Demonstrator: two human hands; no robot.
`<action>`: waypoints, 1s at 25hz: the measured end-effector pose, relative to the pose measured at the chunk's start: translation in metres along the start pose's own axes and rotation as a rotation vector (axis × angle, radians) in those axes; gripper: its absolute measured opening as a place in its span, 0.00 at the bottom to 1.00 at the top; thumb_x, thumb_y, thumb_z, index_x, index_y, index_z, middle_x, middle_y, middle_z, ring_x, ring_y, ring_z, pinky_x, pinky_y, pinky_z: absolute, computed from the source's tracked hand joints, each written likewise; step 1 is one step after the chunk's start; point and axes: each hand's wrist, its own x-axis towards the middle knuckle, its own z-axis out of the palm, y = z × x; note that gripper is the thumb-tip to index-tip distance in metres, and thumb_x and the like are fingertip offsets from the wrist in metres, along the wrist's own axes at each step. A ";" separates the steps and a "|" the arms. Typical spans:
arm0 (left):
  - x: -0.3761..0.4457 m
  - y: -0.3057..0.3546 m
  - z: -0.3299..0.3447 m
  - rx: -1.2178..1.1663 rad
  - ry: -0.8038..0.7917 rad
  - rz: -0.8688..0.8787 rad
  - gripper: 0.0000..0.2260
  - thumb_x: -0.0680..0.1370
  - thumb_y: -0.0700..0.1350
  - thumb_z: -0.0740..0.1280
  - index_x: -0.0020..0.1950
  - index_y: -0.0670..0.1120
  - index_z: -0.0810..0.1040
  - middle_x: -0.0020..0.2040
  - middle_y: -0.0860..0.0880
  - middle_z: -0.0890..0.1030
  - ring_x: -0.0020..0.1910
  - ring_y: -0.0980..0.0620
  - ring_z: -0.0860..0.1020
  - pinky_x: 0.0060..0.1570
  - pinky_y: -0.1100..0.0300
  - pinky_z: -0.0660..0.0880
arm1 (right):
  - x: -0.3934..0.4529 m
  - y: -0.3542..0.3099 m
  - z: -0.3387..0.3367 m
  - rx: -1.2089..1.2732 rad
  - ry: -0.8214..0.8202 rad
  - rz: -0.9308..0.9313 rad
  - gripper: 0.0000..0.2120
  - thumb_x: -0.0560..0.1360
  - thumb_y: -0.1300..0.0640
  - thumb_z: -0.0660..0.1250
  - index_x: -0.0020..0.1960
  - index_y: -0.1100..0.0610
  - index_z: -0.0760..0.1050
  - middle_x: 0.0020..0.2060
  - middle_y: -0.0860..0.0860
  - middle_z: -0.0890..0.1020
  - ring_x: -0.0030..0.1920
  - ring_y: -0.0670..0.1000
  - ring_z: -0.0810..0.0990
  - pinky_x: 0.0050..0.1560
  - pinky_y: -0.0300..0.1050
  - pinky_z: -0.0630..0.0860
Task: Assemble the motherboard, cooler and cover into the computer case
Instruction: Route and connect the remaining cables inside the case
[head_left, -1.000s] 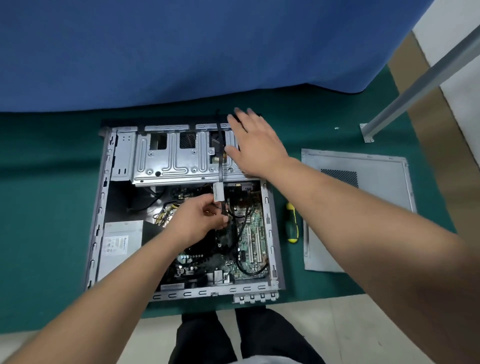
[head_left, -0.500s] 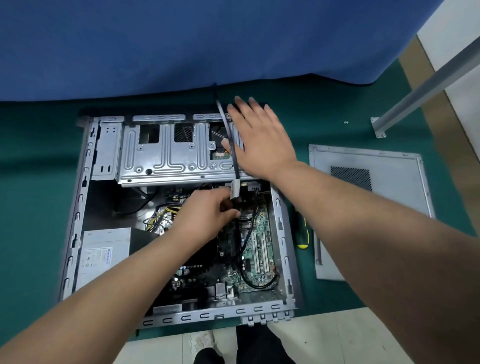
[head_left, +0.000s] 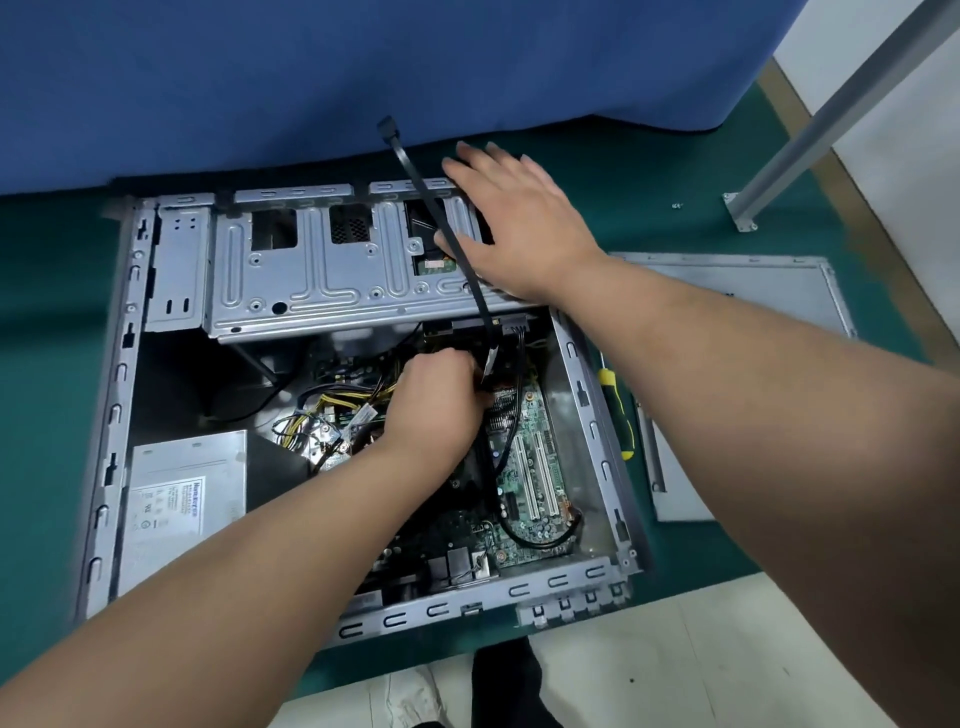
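Observation:
The open grey computer case lies flat on the green mat. The green motherboard sits inside it at the lower right. My left hand reaches into the middle of the case and pinches the lower end of a flat black cable, which rises stiffly over the metal drive cage to a connector near the blue cloth. My right hand rests flat, fingers spread, on the cage's right end. The grey cover panel lies on the mat right of the case, partly behind my right forearm.
A power supply fills the case's lower left corner, with yellow and black wires bundled beside it. A yellow-handled screwdriver lies between case and cover. A blue cloth hangs behind; a metal leg stands at the right.
My left hand has pushed deeper into the case with the cable end. The view has come closer to the case. My right hand stays flat on the drive cage.

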 end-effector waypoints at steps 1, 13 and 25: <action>0.000 -0.001 0.003 0.015 0.010 0.004 0.21 0.76 0.46 0.75 0.32 0.47 0.65 0.31 0.47 0.72 0.38 0.39 0.74 0.37 0.53 0.70 | 0.000 0.000 0.001 0.003 0.003 0.001 0.34 0.82 0.36 0.55 0.83 0.50 0.55 0.83 0.48 0.55 0.82 0.51 0.50 0.82 0.51 0.45; 0.017 -0.006 0.010 0.084 0.066 0.170 0.11 0.78 0.47 0.72 0.42 0.46 0.72 0.38 0.46 0.75 0.46 0.35 0.79 0.39 0.52 0.72 | 0.000 0.001 -0.002 0.047 0.021 -0.012 0.36 0.81 0.33 0.57 0.82 0.50 0.57 0.82 0.48 0.58 0.82 0.52 0.52 0.82 0.51 0.46; 0.025 0.001 0.018 0.333 0.044 0.289 0.20 0.76 0.42 0.69 0.33 0.49 0.58 0.31 0.52 0.61 0.41 0.36 0.80 0.33 0.53 0.68 | -0.001 0.002 -0.001 0.079 0.048 -0.009 0.36 0.80 0.33 0.59 0.82 0.50 0.59 0.82 0.48 0.59 0.82 0.50 0.53 0.82 0.51 0.47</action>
